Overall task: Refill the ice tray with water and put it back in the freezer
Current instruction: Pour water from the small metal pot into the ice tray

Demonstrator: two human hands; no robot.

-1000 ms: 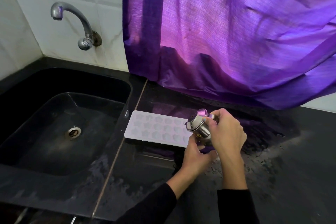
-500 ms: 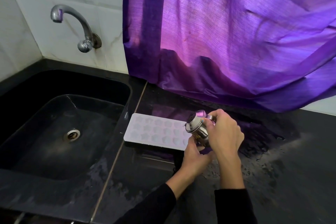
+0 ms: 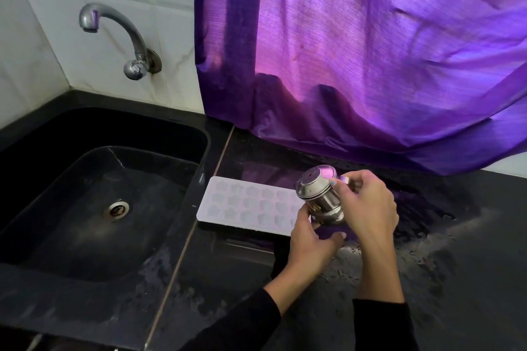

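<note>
A pale ice tray (image 3: 245, 204) with star-shaped cells lies flat on the black counter (image 3: 445, 273), just right of the sink. Over the tray's right end I hold a small steel lidded pot (image 3: 320, 196), tilted to the left. My left hand (image 3: 310, 242) grips its lower part from below. My right hand (image 3: 368, 205) wraps its right side, fingers pinching at the lid's rim. The tray's right end is hidden behind the pot and my hands.
A black sink (image 3: 94, 202) with a metal drain (image 3: 117, 209) fills the left. A chrome tap (image 3: 119, 37) juts from the tiled wall above it. A purple curtain (image 3: 356, 51) hangs down to the counter behind the tray. The counter looks wet near my hands.
The pot and both hands stay over the tray's right end, barely shifted. The pot's tilt looks much the same.
</note>
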